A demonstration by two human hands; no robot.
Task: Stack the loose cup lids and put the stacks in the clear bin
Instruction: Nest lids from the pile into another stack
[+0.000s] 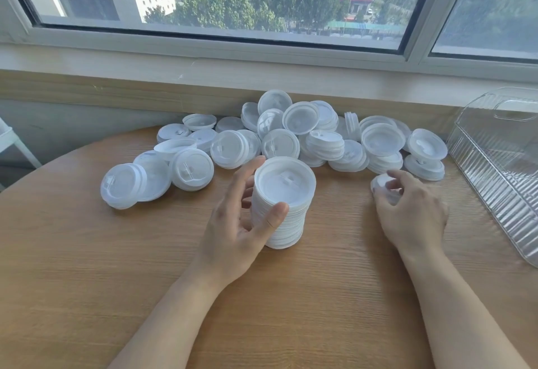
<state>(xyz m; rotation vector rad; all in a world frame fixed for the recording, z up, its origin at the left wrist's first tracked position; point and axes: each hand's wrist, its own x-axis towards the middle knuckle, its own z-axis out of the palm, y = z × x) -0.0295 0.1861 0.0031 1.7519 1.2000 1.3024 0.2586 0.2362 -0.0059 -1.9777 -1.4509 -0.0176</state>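
A tall stack of white cup lids [286,191] stands upright on the round wooden table [116,267], in the middle. My left hand [241,223] holds the stack from its left, thumb on the near side and fingers behind it. My right hand [407,214] curls over a single loose lid [381,184] lying on the table to the right. A heap of loose white lids [291,136] spreads along the table's far edge. The clear ribbed bin [500,171] stands at the right edge of the table, with no lids visible inside.
A wooden sill and a large window run behind the heap. Bare table surface lies in front of the stack and between my forearms. A white frame shows at the far left edge.
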